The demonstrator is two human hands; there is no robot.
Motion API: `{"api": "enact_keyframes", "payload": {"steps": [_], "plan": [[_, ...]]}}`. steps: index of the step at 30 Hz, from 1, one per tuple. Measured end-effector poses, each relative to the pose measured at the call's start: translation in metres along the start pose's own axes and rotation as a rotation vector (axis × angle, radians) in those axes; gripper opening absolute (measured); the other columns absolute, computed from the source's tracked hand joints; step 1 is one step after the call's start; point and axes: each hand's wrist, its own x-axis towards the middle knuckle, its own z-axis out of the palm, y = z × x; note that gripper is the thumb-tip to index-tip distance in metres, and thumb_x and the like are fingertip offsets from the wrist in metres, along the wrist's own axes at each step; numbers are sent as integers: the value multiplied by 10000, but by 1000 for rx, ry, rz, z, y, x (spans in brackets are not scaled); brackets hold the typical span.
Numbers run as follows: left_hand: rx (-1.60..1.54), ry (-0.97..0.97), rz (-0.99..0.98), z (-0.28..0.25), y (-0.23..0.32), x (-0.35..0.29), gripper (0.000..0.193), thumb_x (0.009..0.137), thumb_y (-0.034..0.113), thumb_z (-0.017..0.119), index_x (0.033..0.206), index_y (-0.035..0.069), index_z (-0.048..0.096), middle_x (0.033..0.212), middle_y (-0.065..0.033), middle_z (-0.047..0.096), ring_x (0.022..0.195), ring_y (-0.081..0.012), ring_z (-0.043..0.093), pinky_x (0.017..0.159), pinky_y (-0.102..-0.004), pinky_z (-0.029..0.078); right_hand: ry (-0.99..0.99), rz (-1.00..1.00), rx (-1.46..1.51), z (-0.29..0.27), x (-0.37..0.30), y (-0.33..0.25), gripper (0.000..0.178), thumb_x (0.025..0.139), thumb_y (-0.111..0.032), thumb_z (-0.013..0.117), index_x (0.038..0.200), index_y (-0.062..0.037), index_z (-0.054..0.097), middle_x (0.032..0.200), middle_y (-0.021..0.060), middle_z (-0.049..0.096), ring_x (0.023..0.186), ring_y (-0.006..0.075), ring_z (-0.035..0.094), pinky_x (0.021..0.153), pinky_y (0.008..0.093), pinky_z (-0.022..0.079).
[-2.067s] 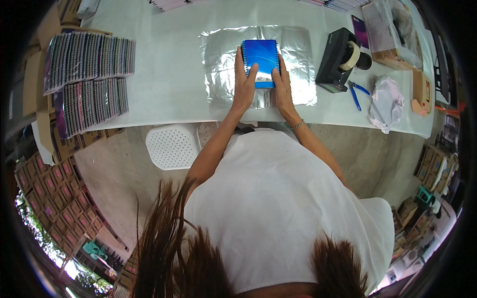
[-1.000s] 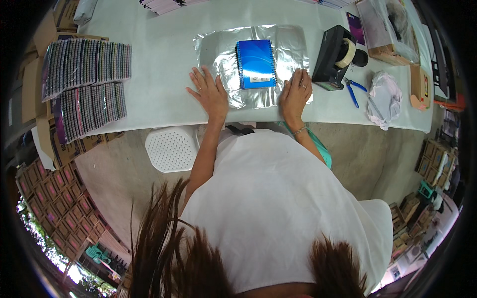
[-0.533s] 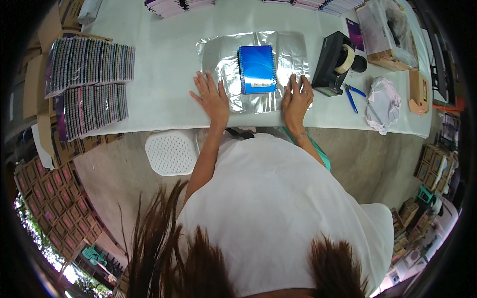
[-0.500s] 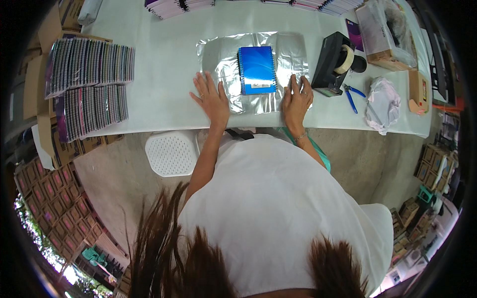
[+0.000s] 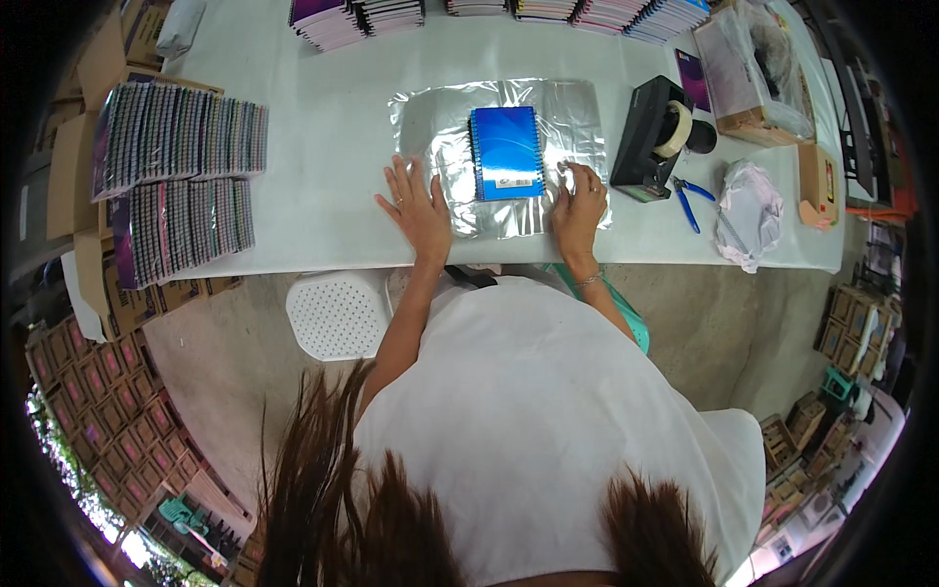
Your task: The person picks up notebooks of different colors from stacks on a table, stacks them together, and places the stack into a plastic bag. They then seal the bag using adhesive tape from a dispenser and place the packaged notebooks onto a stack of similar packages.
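A blue spiral notebook [image 5: 507, 152] lies on a shiny clear plastic sheet [image 5: 577, 108], spread over the pale tabletop. My left hand [image 5: 419, 215] rests flat and open at the sheet's lower left edge, fingers spread, holding nothing. On the right part of the sheet, my right hand [image 5: 580, 210] has its fingers bent and drawn together toward the thumb, gathering the film beside the notebook. The fingertips' exact hold is hard to make out.
Right of the sheet stand a black tape dispenser [image 5: 646, 137], blue-handled pliers [image 5: 694, 203] and crumpled white plastic [image 5: 749, 215]. Wrapped notebook stacks [image 5: 181, 137] fill the left side. More notebooks [image 5: 597, 15] line the far edge. A white stool [image 5: 337, 315] stands below the table.
My right hand's outstretched fingers have bent and closed on the film. My left hand stays flat in about the same place. The whole view has shifted slightly, so the table sits lower.
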Motion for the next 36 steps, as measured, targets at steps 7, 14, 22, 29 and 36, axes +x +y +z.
{"api": "enact_keyframes", "payload": {"steps": [7, 14, 22, 29, 36], "plan": [[-177, 180, -79, 8, 5, 5, 569, 1052, 374, 454, 1549, 111, 365, 1637, -144, 263, 1528, -335, 181, 1197, -606, 49, -72, 137, 142, -14, 23, 20, 459, 826, -86, 752, 1247, -21, 580, 877, 125, 596, 765, 255, 584, 699, 359, 466], [17, -6, -57, 1, 5, 4, 581, 1064, 384, 417, 1558, 87, 340, 1656, -139, 215, 1533, -347, 153, 1200, -599, 42, -253, 261, 322, -34, 23, 16, 214, 875, -100, 698, 1082, -50, 681, 657, -15, 476, 611, 88, 434, 572, 279, 379], [26, 105, -156, 6, 15, 8, 510, 1055, 344, 461, 1512, 119, 445, 1647, -117, 250, 1530, -344, 169, 1207, -591, 34, -342, 163, 296, -35, 37, 27, 191, 897, -98, 683, 1079, -43, 675, 654, -11, 470, 608, 80, 439, 569, 271, 387], [13, 128, -184, -2, 27, 9, 408, 981, 291, 610, 1364, 151, 607, 1517, -58, 461, 1402, -284, 374, 1146, -576, 173, -337, 170, 265, -34, 56, 26, 398, 869, -154, 733, 1217, -39, 576, 687, 46, 538, 646, 131, 532, 607, 313, 436], [-479, -74, -453, -22, -2, 38, 416, 911, 333, 725, 1257, 106, 682, 993, -28, 725, 763, -124, 631, 720, -295, 496, -343, 56, 266, -37, 86, 27, 569, 808, -83, 763, 1299, -45, 478, 779, 87, 638, 722, 183, 646, 699, 338, 524]]}}
